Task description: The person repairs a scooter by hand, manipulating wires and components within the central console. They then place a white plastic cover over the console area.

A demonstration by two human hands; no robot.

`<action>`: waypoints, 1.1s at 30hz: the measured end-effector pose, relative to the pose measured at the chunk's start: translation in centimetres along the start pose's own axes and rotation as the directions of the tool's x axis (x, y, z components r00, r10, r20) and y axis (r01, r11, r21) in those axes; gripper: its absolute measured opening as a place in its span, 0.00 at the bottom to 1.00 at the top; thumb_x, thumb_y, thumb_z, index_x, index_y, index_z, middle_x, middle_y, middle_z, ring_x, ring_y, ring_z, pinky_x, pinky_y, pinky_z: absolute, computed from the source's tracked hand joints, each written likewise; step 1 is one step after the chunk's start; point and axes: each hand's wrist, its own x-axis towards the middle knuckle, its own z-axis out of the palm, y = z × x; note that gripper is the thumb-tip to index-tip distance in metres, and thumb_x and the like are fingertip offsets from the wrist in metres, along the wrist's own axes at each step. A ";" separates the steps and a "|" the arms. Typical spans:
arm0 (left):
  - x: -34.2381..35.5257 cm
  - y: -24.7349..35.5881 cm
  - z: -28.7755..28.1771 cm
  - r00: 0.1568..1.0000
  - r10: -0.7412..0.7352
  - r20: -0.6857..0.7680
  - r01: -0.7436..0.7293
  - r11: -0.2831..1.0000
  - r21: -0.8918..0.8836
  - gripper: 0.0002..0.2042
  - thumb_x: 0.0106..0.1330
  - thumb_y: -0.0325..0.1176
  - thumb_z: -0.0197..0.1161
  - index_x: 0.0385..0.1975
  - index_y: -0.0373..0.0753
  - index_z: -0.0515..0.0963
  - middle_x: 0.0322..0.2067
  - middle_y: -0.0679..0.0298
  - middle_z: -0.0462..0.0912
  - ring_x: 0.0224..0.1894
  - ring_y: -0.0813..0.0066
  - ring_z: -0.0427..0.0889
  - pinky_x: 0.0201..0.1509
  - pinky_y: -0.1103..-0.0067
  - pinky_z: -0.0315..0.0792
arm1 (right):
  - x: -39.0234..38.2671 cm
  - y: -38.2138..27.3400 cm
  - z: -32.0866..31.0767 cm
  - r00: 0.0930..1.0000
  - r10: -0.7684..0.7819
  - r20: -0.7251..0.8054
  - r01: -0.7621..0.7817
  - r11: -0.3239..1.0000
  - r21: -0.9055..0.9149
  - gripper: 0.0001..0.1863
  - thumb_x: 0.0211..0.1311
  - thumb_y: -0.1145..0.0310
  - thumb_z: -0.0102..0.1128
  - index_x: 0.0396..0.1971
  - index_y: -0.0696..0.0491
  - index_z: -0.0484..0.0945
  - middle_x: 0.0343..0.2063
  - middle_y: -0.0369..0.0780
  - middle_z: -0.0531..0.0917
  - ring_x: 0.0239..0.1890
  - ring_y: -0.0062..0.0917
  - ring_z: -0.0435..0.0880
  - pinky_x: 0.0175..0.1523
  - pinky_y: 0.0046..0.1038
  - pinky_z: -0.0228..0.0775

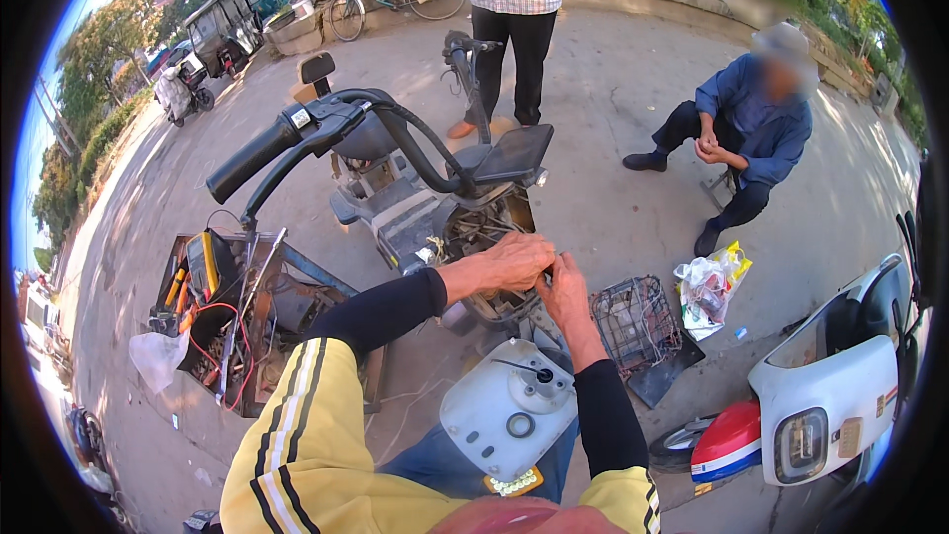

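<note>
My left hand [516,262] and my right hand [565,289] meet over the opened front of an electric scooter [405,213]. The fingers of both are bent and pinched close together. Whatever they hold is too small or hidden to make out. Below them the exposed wiring [484,237] fills the scooter's front cavity. The black handlebar [297,138] rises to the left of my hands. A white plastic front panel [484,410] with a round hole lies over my lap, below my right forearm. A light with an amber edge [514,483] shows at its lower end.
An open toolbox [257,316] holds a yellow-and-black meter [205,262] and loose tools. At right stand a wire basket [633,321], a plastic bag [705,287] and a white scooter [830,396]. One person [514,20] stands ahead; another [756,129] sits at right.
</note>
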 end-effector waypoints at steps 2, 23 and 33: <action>0.1 -0.3 0.4 0.997 -0.054 -0.050 0.049 0.995 -0.082 0.04 0.60 0.27 0.62 0.32 0.37 0.82 0.35 0.56 0.84 0.44 0.51 0.85 0.42 0.55 0.79 | 0.1 -0.1 -0.2 0.999 -0.040 0.031 0.042 0.997 -0.070 0.12 0.61 0.73 0.72 0.40 0.58 0.78 0.41 0.52 0.82 0.42 0.54 0.85 0.44 0.49 0.80; -0.5 2.3 -5.6 0.886 -0.464 -0.019 0.440 0.851 -0.288 0.12 0.69 0.34 0.69 0.47 0.34 0.84 0.43 0.53 0.90 0.47 0.52 0.89 0.51 0.62 0.80 | -0.4 0.9 -3.5 0.888 0.420 0.186 -0.450 0.877 0.171 0.28 0.62 0.66 0.76 0.60 0.61 0.83 0.50 0.54 0.90 0.53 0.43 0.91 0.58 0.41 0.81; -10.6 9.6 -3.4 0.838 -0.538 0.093 0.446 0.576 -0.685 0.09 0.76 0.28 0.66 0.52 0.35 0.85 0.38 0.66 0.88 0.39 0.80 0.81 0.44 0.79 0.75 | -13.4 -9.9 -15.8 0.989 0.122 -0.079 -0.122 0.993 0.000 0.08 0.67 0.80 0.67 0.43 0.57 0.87 0.42 0.40 0.86 0.41 0.32 0.89 0.43 0.31 0.80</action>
